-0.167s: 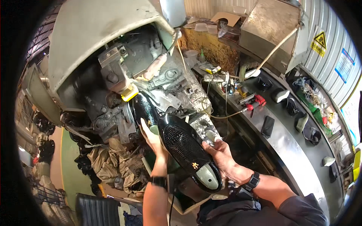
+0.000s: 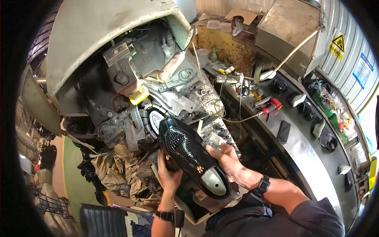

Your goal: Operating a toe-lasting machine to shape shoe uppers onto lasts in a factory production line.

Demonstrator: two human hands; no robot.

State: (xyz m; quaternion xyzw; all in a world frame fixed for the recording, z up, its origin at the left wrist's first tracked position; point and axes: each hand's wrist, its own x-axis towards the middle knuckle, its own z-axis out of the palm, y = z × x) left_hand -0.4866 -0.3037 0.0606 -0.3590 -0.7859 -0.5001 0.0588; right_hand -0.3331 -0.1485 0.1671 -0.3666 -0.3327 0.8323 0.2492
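Note:
A black textured loafer (image 2: 185, 144) with a small gold ornament lies slantwise before me, toe toward the machine. A pale green shoe last (image 2: 216, 182) fills its opening. My right hand (image 2: 229, 162) grips its right side, thumb on top. Beside and partly under it, my left hand (image 2: 169, 175) is curled round a dark rounded part, apparently the other black shoe, mostly hidden. Beyond the toe, the machine's sole-shaped bed (image 2: 154, 119) shows a pale pad within dark segments. Above that bed hangs a press head with a yellow block (image 2: 139, 95).
The machine's curved grey hood (image 2: 106, 35) arches over the far left. Brown cloth (image 2: 114, 170) is heaped below it. On the curved metal bench (image 2: 304, 158) at right lie a red power tool (image 2: 272, 106), a phone (image 2: 283, 131) and several pale lasts.
The other shoe has left the machine bed, uncovering its pad. My left hand has drawn back toward me. The loafer in my right hand has shifted slightly left, its toe nearer the bed.

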